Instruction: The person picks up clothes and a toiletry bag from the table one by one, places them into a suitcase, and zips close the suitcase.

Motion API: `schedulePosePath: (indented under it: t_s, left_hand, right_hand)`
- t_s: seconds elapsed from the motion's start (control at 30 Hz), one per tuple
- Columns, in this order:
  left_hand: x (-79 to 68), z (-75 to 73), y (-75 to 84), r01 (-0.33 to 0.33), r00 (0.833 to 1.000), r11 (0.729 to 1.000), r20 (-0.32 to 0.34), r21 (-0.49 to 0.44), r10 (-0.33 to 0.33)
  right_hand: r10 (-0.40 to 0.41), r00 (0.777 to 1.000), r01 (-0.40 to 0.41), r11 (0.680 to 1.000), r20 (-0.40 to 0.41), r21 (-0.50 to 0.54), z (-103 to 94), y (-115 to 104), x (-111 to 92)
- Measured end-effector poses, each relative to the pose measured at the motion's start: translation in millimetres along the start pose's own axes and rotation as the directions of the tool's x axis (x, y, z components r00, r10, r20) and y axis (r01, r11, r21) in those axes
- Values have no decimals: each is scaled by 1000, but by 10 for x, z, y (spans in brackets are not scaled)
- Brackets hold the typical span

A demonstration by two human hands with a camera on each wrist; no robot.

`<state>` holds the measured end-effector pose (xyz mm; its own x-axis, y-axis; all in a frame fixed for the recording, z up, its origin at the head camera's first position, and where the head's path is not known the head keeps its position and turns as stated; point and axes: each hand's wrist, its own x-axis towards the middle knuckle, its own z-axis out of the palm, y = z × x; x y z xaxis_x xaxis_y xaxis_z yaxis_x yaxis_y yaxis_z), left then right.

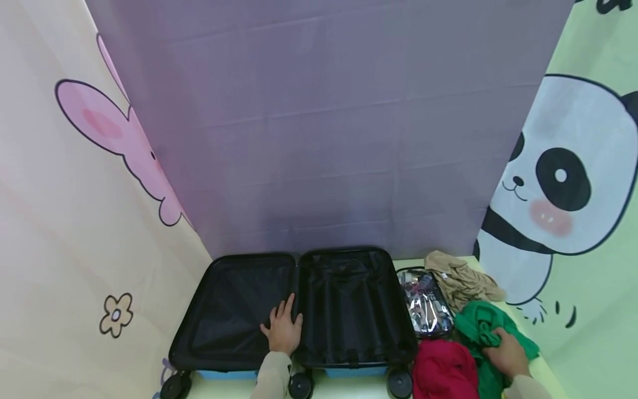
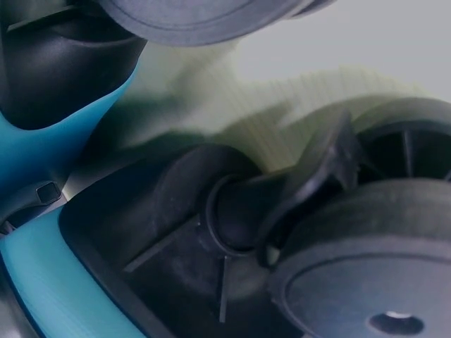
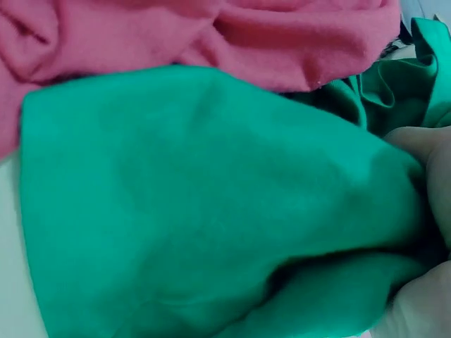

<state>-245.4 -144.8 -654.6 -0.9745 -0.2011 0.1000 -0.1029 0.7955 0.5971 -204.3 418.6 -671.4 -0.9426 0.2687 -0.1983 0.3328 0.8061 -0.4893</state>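
An open suitcase (image 1: 234, 310) lies flat with its two black-lined halves side by side. Over its middle, by the hinge, my left hand (image 1: 285, 331) is spread with straight fingers and holds nothing. My right hand (image 1: 507, 354) grips a bunched green cloth garment (image 1: 485, 321) at the right; in the right wrist view the fingers (image 3: 416, 303) dig into the folds of the green fabric (image 3: 176, 197). Beside it lies a crumpled red garment (image 1: 443, 368), pinkish in the right wrist view. The left wrist view shows suitcase wheels (image 2: 380, 274) and the blue shell (image 2: 63, 282), not the hand.
A clear-topped pouch (image 1: 428, 305) with small items inside stands right of the suitcase. Behind it lies a heap of beige cloth (image 1: 461, 277). A grey-purple curtain (image 1: 339, 138) closes the back, with printed panels on both sides. Wheels (image 1: 400, 382) stick out at the suitcase's near edge.
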Motion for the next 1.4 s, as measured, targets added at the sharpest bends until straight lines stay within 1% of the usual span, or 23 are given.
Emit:
schedulePosePath:
  t_s: [0.2,0.4,0.6,0.7,0.8,0.9,1.07,1.3,1.4]
  left_hand:
    - [11,9,3,1,1000,1000,-15,-8,-1]
    - [29,62,-25,-5,1000,1000,-22,-6,5]
    - [23,84,-39,0,1000,1000,-17,-2,0]
    - [22,75,-38,-6,1000,1000,-25,-5,6]
    - [19,69,-42,-10,999,1000,-32,-10,10]
    - [13,63,-53,-11,999,1000,-30,-16,10]
    - [17,77,-73,-10,999,1000,-32,-16,9]
    - [22,89,-75,-8,999,1000,-33,-18,8]
    - [16,95,-75,-9,999,1000,-31,-14,8]
  right_hand:
    - [10,1000,-9,1000,-26,25,-76,-64,-16]
    - [-49,994,54,997,-100,48,-211,-98,-26]
    - [-70,986,82,994,-150,76,-348,-143,-16]
    - [-92,977,107,992,-192,72,-408,-186,-8]
    - [-99,969,117,991,-228,67,-462,-246,2]
    - [-99,967,117,991,-236,67,-521,-329,-2]
    - [-130,953,152,987,-273,59,-591,-458,-30]
    - [-178,919,206,978,-351,42,-635,-580,-78]
    - [-190,909,221,974,-371,41,-671,-646,-97]
